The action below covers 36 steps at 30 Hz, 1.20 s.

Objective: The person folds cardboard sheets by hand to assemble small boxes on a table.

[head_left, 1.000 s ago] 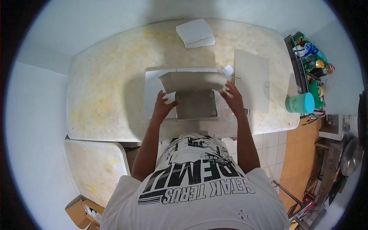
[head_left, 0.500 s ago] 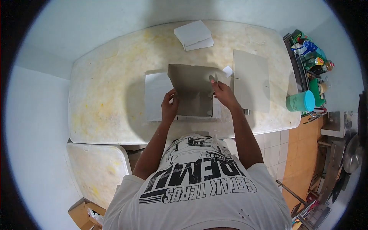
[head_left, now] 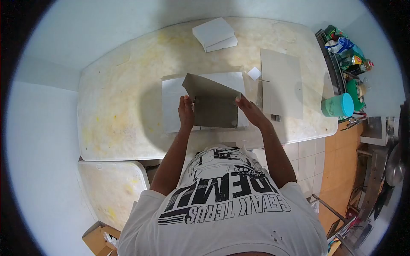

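A grey cardboard box, part-folded with a raised flap along its far side, is between my hands. My left hand grips its left edge, with the fingers near the corner where the flap meets the side. On the opposite side, my right hand pinches the right wall, thumb on the inner face and fingers behind it. Beneath the box lies a white sheet, its left part and far strip showing. The outer faces of the box are mostly hidden.
White flat boxes are stacked at the far side of the table. To the right lie a small white square, a grey board and a small metallic object. A lidded green container stands by the right edge.
The far flap of the box has tilted inward and lower. My right hand has slid down the right side, and my left hand has shifted slightly left.
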Tool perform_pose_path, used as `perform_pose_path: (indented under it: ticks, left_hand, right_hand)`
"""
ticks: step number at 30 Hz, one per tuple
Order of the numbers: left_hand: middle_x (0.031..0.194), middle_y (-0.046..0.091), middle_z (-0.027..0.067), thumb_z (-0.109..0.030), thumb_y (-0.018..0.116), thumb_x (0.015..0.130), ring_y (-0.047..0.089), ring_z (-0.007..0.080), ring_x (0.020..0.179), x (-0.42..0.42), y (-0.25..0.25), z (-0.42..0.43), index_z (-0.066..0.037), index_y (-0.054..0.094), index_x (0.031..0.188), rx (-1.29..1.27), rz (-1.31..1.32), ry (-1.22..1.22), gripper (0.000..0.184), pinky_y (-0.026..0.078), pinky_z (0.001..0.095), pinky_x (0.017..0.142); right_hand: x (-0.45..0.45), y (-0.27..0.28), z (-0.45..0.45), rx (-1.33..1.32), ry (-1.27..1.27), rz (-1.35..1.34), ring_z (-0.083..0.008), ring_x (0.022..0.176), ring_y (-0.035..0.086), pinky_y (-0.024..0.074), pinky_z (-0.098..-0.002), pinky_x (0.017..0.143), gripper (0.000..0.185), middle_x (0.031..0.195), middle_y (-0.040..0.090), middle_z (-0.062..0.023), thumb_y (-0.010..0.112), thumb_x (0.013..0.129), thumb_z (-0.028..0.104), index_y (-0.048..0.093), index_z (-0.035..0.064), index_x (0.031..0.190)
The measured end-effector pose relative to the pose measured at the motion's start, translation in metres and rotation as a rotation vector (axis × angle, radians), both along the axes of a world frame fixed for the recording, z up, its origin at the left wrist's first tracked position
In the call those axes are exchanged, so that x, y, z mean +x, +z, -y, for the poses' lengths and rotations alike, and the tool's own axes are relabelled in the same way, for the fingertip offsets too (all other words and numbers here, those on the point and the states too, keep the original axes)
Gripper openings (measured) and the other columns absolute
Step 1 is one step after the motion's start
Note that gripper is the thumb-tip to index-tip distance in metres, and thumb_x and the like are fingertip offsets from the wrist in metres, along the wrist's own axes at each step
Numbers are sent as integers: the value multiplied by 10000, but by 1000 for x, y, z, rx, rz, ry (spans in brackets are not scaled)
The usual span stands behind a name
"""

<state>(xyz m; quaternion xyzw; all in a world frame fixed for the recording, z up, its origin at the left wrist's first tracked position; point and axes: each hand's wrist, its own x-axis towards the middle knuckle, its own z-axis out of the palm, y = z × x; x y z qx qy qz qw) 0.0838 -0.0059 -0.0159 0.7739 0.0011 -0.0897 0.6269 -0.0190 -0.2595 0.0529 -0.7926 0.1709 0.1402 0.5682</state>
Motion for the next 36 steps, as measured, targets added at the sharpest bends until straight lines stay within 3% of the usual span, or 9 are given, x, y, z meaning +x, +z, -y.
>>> perform_pose_path:
  ticks: [7, 10, 16, 18, 19, 23, 28, 31, 36]
  left_hand:
    - [1057, 616, 90, -337, 481, 965, 576, 192, 994, 0, -6, -1, -3, 568, 1154, 74, 283, -143, 393, 465, 312, 848]
    - [1161, 583, 83, -329, 513, 940, 553, 202, 1089, 0, -5, -11, -40, 555, 1218, -302, -185, -46, 404, 460, 324, 891]
    - [1241, 506, 60, -247, 534, 921, 506, 199, 1146, 15, 21, -20, -70, 493, 1268, -417, -146, -423, 391, 439, 350, 935]
    - [1273, 502, 52, -379, 590, 892, 489, 188, 1174, 18, 18, -23, -96, 444, 1311, -281, -109, -481, 526, 402, 353, 989]
    - [1290, 500, 48, -444, 618, 878, 481, 183, 1188, 18, 17, -23, -109, 419, 1333, -213, -92, -512, 599, 384, 355, 1016]
    - [1334, 422, 117, 49, 498, 900, 431, 227, 1210, 15, 6, -25, -10, 345, 1356, -152, -111, -515, 484, 345, 318, 1039]
    - [1325, 429, 168, 22, 469, 938, 402, 242, 1250, 30, 3, -23, -6, 211, 1418, -88, -180, -663, 546, 325, 319, 1058]
    - [1167, 541, 66, -111, 551, 943, 512, 163, 1063, 29, 0, -14, -44, 400, 1262, -139, -65, -636, 359, 442, 349, 953]
    - [1266, 485, 188, -28, 383, 967, 432, 272, 1209, 30, 10, -24, 6, 349, 1318, 247, 110, -812, 355, 317, 363, 1059]
  right_hand:
    - [-7, 21, 9, 15, 152, 55, -300, 1146, 539, 413, -411, 981, 753, 1321, 500, -210, 594, 852, 562, 343, 146, 1428]
    - [-6, 20, 12, -61, 295, 245, -315, 1218, 479, 389, -426, 1026, 762, 1422, 388, -198, 641, 844, 496, 310, 166, 1446]
    - [-18, 13, 8, -211, 408, 333, -295, 1389, 261, 312, -427, 1102, 767, 1517, 249, -122, 690, 835, 331, 273, 188, 1463]
    - [-21, 20, 9, -162, 386, 302, -242, 1421, 191, 276, -400, 1124, 791, 1523, 268, -51, 708, 826, 200, 254, 175, 1473]
    - [-21, 19, 12, -136, 382, 328, -239, 1418, 203, 277, -398, 1123, 796, 1525, 266, -38, 707, 826, 189, 248, 174, 1476]
    - [-14, 8, 30, -45, 389, 374, -231, 1395, 261, 284, -392, 1122, 801, 1533, 252, -10, 690, 831, 133, 228, 189, 1483]
    - [-2, 19, 38, 17, 381, 238, -203, 1353, 333, 301, -380, 1114, 754, 1522, 276, 1, 629, 850, 20, 260, 227, 1474]
    - [3, 26, 38, 50, 372, 168, -174, 1336, 346, 360, -354, 1076, 730, 1506, 307, -6, 593, 855, -33, 290, 234, 1464]
    - [6, 23, 43, 1, 405, 245, -154, 1322, 352, 412, -341, 1037, 714, 1496, 320, -24, 578, 856, -53, 304, 217, 1458]
